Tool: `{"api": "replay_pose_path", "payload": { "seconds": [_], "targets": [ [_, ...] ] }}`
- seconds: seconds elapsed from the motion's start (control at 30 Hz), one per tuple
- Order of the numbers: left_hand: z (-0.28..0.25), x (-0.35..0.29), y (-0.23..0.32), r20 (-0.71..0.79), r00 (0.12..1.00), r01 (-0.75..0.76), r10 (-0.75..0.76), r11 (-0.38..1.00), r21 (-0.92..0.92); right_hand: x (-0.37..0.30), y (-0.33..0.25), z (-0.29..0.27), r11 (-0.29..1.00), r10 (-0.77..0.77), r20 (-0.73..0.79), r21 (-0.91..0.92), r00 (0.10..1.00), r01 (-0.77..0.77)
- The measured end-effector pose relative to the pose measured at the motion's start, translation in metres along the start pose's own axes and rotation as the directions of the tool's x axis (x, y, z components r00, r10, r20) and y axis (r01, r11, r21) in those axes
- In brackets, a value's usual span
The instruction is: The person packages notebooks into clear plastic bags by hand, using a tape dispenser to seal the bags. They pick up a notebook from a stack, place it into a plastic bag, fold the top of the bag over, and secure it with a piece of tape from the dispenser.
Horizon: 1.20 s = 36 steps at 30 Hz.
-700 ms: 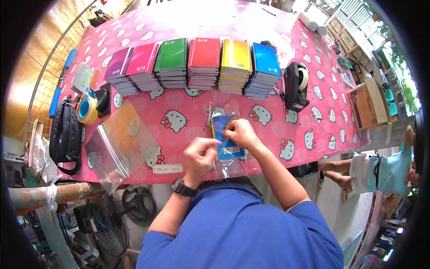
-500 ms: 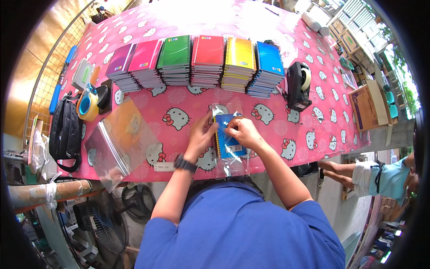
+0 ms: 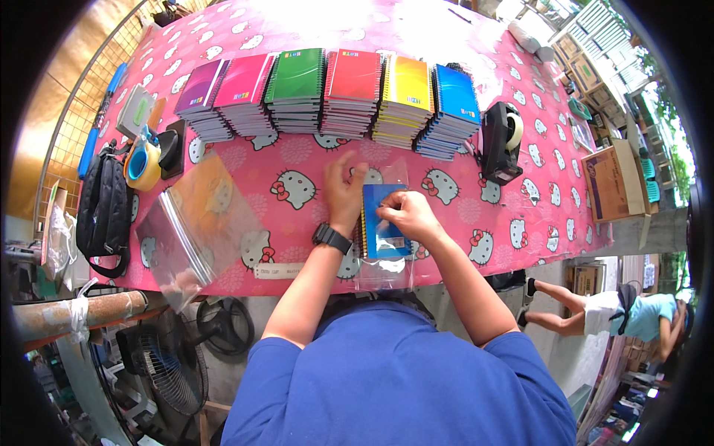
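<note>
We find both hands at a blue spiral notebook [image 3: 378,232] on a pink tablecloth [image 3: 297,152].
We see the left hand [image 3: 343,195] pointing away from the body beside the spiral edge, fingers and thumb apart; the right hand [image 3: 409,215] angles in over the cover, fingertips bunched together, though we cannot tell whether they pinch anything. Clear plastic [image 3: 387,278] extends beyond the notebook's near edge.

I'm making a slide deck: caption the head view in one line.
Right hand over a blue notebook, left hand beside it, six notebook stacks beyond.
</note>
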<state>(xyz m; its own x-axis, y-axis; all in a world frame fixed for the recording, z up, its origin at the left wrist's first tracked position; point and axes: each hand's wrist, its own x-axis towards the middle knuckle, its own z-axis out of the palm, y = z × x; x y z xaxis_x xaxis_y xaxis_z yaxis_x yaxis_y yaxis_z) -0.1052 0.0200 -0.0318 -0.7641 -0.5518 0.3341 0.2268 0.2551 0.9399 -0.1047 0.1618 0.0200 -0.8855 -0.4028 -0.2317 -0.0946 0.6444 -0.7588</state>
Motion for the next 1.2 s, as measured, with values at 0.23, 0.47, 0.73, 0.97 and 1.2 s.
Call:
{"api": "replay_pose_path", "payload": {
  "seconds": [0.23, 0.47, 0.73, 0.97, 1.2],
  "targets": [
    [-0.068, -0.064, -0.001, 0.591, 0.798, -0.297, 0.114, 0.929, 0.222, -0.001, 0.011, -0.024, 0.974, -0.136, 0.207, 0.205, 0.969, 0.094],
    [-0.062, -0.06, -0.001, 0.684, 0.729, -0.316, 0.018, 0.896, 0.313, -0.028, 0.024, -0.023, 0.807, -0.418, 0.27, -0.327, 0.867, 0.491],
    [-0.055, -0.054, -0.003, 0.825, 0.563, -0.421, 0.04, 0.873, 0.245, -0.024, 0.04, -0.003, 0.879, -0.197, 0.242, -0.385, 0.95, 0.281],
    [-0.041, -0.037, 0.026, 0.856, 0.508, -0.464, -0.094, 0.808, 0.364, -0.026, 0.043, 0.008, 0.891, -0.25, 0.1, -0.365, 0.963, 0.269],
    [-0.033, -0.03, 0.03, 0.828, 0.537, -0.425, -0.161, 0.796, 0.43, -0.026, 0.081, -0.073, 0.956, -0.286, -0.256, -0.143, 0.923, 0.256]
  ]
}}
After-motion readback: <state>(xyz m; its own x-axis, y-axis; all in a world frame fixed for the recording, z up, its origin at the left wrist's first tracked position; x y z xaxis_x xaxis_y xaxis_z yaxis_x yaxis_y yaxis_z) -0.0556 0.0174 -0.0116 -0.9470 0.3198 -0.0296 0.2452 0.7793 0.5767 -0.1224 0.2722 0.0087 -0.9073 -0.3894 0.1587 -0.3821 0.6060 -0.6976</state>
